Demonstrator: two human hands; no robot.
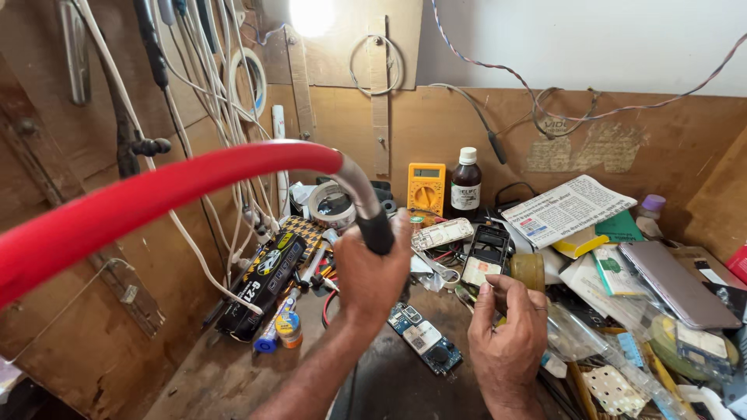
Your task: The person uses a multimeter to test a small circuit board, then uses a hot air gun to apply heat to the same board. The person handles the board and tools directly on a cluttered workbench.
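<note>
My left hand (372, 274) grips the black handle (379, 231) at the end of a thick red hose (156, 194). The hose arcs in from the left and ends in a bent metal neck. The handle points down over the bench. Below it lies a small blue circuit board (426, 344), between my two hands. My right hand (510, 330) rests on the bench to the right of the board, with its fingers curled inward. Whether it holds anything is hidden. A dismantled black phone frame (489, 250) lies just beyond it.
A yellow multimeter (426, 187) and a brown bottle (465, 185) stand at the back wall. At the left are a tape roll (332, 204), a black box (264, 284) and glue tubes (280, 327). On the right lie a newspaper (568, 208), a silver phone (677, 284) and loose parts. White cables (210, 93) hang at the left.
</note>
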